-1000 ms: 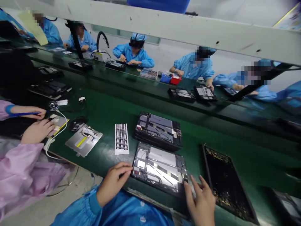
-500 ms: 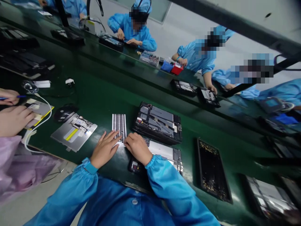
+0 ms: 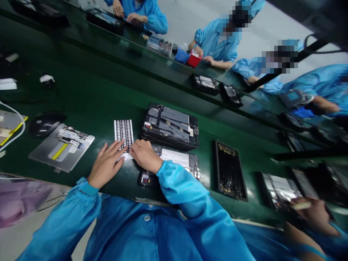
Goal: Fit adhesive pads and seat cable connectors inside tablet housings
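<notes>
A white sheet [image 3: 123,127] with rows of small black stickers lies on the bench in front of me. My left hand [image 3: 106,164] rests flat with its fingers spread, the fingertips on the lower part of the sheet. At the sheet's lower right edge, my right hand [image 3: 145,155] has its fingers curled together. What those fingertips pinch, if anything, is hidden. Under my right wrist lies an opened tablet-like device [image 3: 175,158] with a silvery battery, partly covered by my arm. Just behind it stands a stack of similar opened devices [image 3: 171,125].
Left are a metal panel with yellow tape [image 3: 45,154] and a black mouse [image 3: 46,123]. A black tray with small brass-coloured pieces [image 3: 230,170] lies right. A co-worker's hand [image 3: 315,214] is at another device [image 3: 281,186]. People in blue work across the bench, near red [image 3: 194,58] and blue bins [image 3: 181,55].
My view has swung, so the bench things appear further left and higher. Both my hands remain at the sticker sheet. A co-worker's hands have come into view at the lower right.
</notes>
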{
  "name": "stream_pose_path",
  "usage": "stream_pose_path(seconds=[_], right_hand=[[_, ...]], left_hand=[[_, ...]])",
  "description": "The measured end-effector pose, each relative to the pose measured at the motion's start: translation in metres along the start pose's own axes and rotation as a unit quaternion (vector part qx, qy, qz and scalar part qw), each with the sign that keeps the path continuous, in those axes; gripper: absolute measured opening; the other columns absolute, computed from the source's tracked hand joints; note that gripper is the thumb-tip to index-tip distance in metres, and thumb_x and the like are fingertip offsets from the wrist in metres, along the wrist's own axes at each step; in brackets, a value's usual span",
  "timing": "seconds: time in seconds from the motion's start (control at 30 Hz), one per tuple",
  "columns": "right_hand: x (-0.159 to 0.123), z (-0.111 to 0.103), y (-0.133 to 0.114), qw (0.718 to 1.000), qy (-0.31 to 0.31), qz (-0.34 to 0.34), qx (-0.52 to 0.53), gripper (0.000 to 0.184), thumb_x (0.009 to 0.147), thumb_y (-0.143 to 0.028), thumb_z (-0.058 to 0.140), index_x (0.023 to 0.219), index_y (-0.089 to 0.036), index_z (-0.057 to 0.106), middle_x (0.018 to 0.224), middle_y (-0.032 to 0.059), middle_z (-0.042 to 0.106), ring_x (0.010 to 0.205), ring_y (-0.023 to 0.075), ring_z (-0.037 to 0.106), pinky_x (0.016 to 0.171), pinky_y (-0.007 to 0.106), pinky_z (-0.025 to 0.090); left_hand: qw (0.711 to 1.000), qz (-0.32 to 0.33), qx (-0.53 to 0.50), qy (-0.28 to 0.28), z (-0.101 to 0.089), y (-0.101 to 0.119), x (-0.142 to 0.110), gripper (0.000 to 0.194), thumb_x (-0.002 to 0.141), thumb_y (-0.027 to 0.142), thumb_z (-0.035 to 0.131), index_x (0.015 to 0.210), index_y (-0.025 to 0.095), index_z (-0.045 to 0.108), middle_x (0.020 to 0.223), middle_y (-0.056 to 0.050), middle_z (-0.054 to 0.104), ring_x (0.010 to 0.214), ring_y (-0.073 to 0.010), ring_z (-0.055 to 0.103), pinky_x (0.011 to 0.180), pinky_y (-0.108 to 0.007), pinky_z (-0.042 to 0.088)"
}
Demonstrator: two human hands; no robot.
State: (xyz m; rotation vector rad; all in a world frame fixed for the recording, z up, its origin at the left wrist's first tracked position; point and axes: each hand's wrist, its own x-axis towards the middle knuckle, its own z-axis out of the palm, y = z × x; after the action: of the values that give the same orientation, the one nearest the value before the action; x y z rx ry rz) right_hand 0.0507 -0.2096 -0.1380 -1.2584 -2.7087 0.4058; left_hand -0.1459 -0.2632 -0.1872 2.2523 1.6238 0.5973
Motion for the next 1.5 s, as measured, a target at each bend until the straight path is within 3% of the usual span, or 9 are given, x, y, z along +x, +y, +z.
stream_pose_path(seconds=[0.07,0.13,0.2,0.3,0.43,0.57,0.7,1.3,1.5], right_hand=[[-0.023,-0.029,0.01,0.992,0.067,-0.004,0.11,0.016,0.106,-0.023,0.042,0.1,-0.021,0.056,0.101,0.0056,0.06,0.097,0.0199,0.055,0.086,0.035,0.045],[-0.061,-0.056,0.017,0.957,0.165,0.005,0.238,0.014,0.106,-0.023,0.04,0.099,-0.023,0.052,0.099,0.0045,0.057,0.098,0.0189,0.056,0.087,0.035,0.047],[-0.105,-0.069,0.019,0.936,0.204,0.038,0.286,0.012,0.105,-0.022,0.042,0.097,-0.024,0.051,0.098,0.0042,0.055,0.097,0.0192,0.056,0.087,0.036,0.048],[-0.163,-0.051,0.014,0.946,0.178,0.091,0.254,0.009,0.102,-0.018,0.046,0.1,-0.024,0.052,0.109,0.0076,0.057,0.105,0.021,0.059,0.091,0.037,0.05],[-0.2,0.0,0.001,0.961,0.192,0.144,0.139,0.015,0.1,-0.012,0.049,0.107,-0.023,0.055,0.118,0.0119,0.059,0.115,0.0237,0.058,0.095,0.041,0.052],[-0.202,0.021,-0.008,0.956,0.218,0.168,0.102,0.017,0.1,-0.01,0.05,0.109,-0.022,0.055,0.116,0.0121,0.06,0.113,0.0225,0.059,0.093,0.041,0.054],[-0.196,0.025,-0.011,0.961,0.199,0.167,0.097,0.017,0.102,-0.011,0.047,0.11,-0.023,0.055,0.116,0.0116,0.061,0.113,0.0226,0.059,0.094,0.041,0.054],[-0.189,0.029,-0.013,0.974,0.13,0.183,0.032,0.014,0.104,-0.017,0.048,0.111,-0.021,0.059,0.118,0.0092,0.066,0.104,0.0234,0.057,0.088,0.04,0.047],[-0.19,0.028,-0.009,0.974,0.158,0.155,0.05,0.014,0.102,-0.015,0.052,0.112,-0.019,0.061,0.114,0.0094,0.067,0.101,0.023,0.059,0.087,0.039,0.051]], left_hand=[[1.0,0.0,-0.01,-0.001,0.0,-0.003,0.002,0.046,0.099,0.036,0.045,0.143,0.033,0.056,0.158,-0.003,0.045,0.148,-0.0298,0.039,0.124,-0.059,0.021],[1.0,0.009,-0.015,0.012,-0.001,-0.002,0.003,0.045,0.099,0.036,0.044,0.143,0.033,0.056,0.16,-0.003,0.042,0.15,-0.0305,0.037,0.124,-0.059,0.021],[0.998,0.019,-0.015,0.052,-0.002,0.005,0.001,0.042,0.1,0.034,0.046,0.141,0.032,0.058,0.162,-0.004,0.04,0.151,-0.0305,0.035,0.124,-0.059,0.022],[0.991,0.053,-0.034,0.12,-0.002,0.036,-0.008,0.029,0.097,0.03,0.056,0.124,0.031,0.067,0.151,-0.004,0.054,0.146,-0.0293,0.042,0.125,-0.057,0.023],[0.98,0.17,-0.082,0.066,0.013,0.094,-0.021,0.013,0.093,0.028,0.066,0.106,0.028,0.069,0.128,-0.002,0.071,0.135,-0.0264,0.055,0.125,-0.054,0.025],[0.976,0.184,-0.107,0.037,0.041,0.123,-0.023,0.014,0.095,0.024,0.064,0.108,0.023,0.065,0.121,-0.003,0.073,0.128,-0.023,0.061,0.121,-0.045,0.035],[0.978,0.145,-0.147,0.019,0.055,0.117,-0.018,0.015,0.094,0.028,0.065,0.107,0.023,0.062,0.114,-0.003,0.075,0.122,-0.0228,0.065,0.114,-0.045,0.042],[0.977,0.152,-0.152,0.005,0.053,0.113,-0.017,0.008,0.095,0.027,0.064,0.104,0.025,0.064,0.118,-0.001,0.074,0.123,-0.0217,0.063,0.114,-0.045,0.04],[0.972,0.197,-0.13,0.004,0.052,0.113,-0.015,0.011,0.095,0.02,0.063,0.098,0.028,0.07,0.12,0.0,0.073,0.127,-0.0231,0.059,0.112,-0.048,0.04]])
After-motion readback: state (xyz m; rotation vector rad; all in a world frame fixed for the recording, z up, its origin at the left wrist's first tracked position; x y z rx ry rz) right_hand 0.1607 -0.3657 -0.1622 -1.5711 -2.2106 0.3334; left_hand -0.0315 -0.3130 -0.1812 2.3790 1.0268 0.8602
